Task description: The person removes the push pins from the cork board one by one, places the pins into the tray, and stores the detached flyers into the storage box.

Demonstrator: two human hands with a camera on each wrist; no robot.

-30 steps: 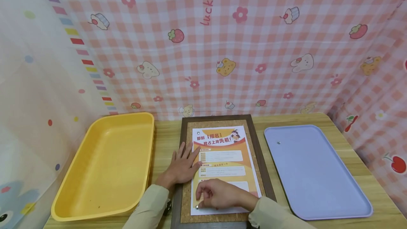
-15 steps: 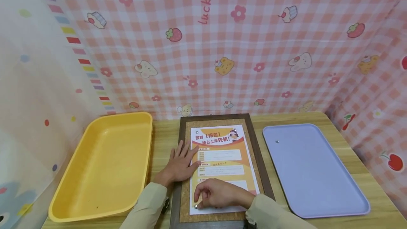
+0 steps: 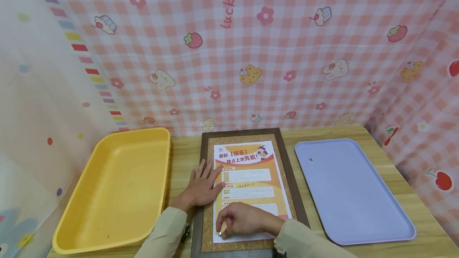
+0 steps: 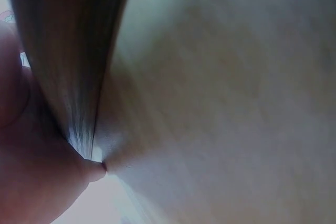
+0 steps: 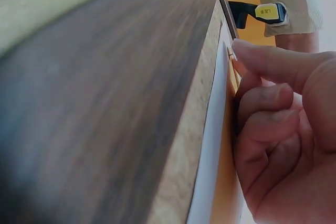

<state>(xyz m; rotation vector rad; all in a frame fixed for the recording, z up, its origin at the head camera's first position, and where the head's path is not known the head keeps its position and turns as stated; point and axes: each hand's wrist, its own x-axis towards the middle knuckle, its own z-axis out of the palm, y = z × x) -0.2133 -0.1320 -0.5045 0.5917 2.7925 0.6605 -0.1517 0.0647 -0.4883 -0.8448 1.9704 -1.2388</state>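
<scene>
A printed orange-and-white poster (image 3: 247,176) lies on a cork board (image 3: 210,210) with a dark wooden frame (image 3: 293,186). Silver pushpins sit in both its top corners, one of them the top-left pushpin (image 3: 220,150). My left hand (image 3: 202,188) lies flat with spread fingers across the frame's left side and the poster's edge. At the lower-left corner, my right hand (image 3: 242,220) has its thumb and index finger at either side of a small shiny pushpin (image 3: 220,234), pinching it. The other fingers of that hand curl inward in the right wrist view.
On the left stands a deep yellow tray (image 3: 118,186). To the right, a shallow lilac tray (image 3: 355,194) bears one more silver pushpin (image 3: 311,159). Behind the wooden table (image 3: 186,150) hangs a pink checked cloth (image 3: 229,71).
My right index finger has come down beside the pushpin at the lower-left corner, opposite the thumb. The left hand stays in place; the head view has shifted slightly.
</scene>
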